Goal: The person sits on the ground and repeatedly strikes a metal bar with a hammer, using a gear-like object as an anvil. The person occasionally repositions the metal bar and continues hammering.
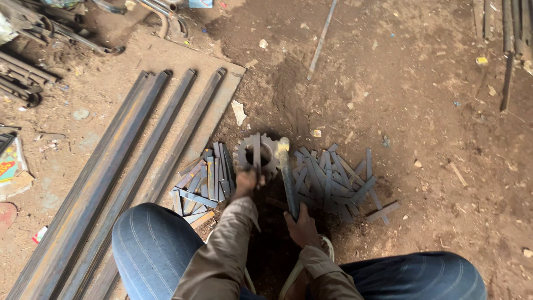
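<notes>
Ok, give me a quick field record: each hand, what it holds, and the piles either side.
left hand: grips a flat grey metal strip standing across a toothed grey gear wheel
right hand: grips a long hammer, head near the gear
left pile: short flat metal strips on dirt
right pile: more strips, loosely heaped
far left: long steel bars lying side by side

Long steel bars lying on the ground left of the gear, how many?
4. All lie side by side on the diagonal: leftmost, next, third, rightmost nearest the small strips. Lower ends are hidden behind the knee.
</notes>
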